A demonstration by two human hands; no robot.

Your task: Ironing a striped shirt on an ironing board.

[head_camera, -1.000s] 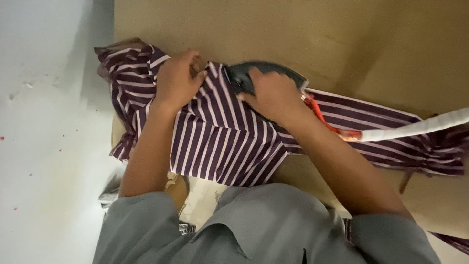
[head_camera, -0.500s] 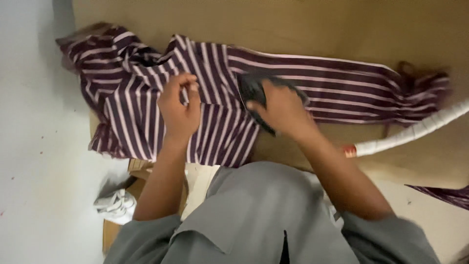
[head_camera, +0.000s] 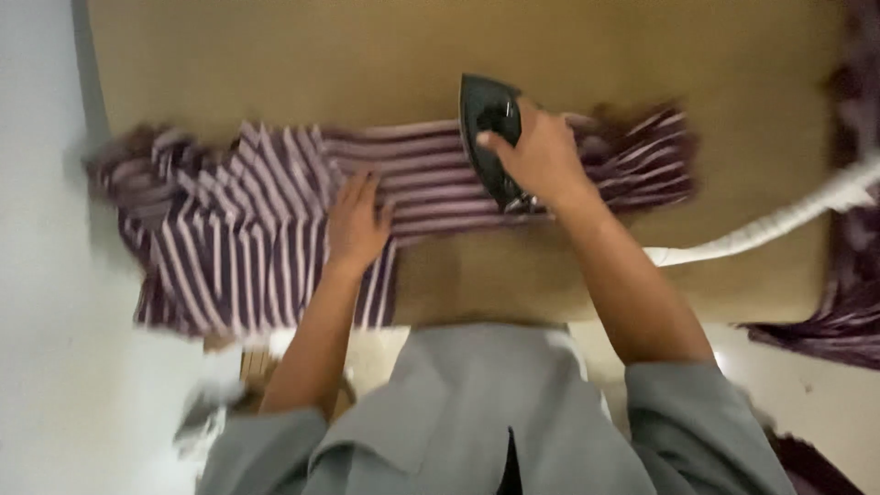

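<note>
A purple and white striped garment [head_camera: 247, 238] lies spread across a brown padded table [head_camera: 642, 64]. My left hand [head_camera: 356, 223] presses flat on the cloth near its middle, fingers apart. My right hand [head_camera: 541, 156] grips the handle of a dark clothes iron [head_camera: 486, 124] that rests on the garment's right part, nose pointing away from me. A white cord [head_camera: 779, 220] trails from the iron to the right. The picture is blurred by motion.
Another dark purple cloth [head_camera: 843, 312] hangs at the table's right edge. The pale floor [head_camera: 46, 367] lies to the left, with something white and crumpled [head_camera: 206, 412] low by the table's front left corner. My grey shirt [head_camera: 477, 422] fills the bottom.
The iron has slid to the right and away from me along the garment. My left hand has gone from pinching the cloth to lying flat on it. The view has shifted left.
</note>
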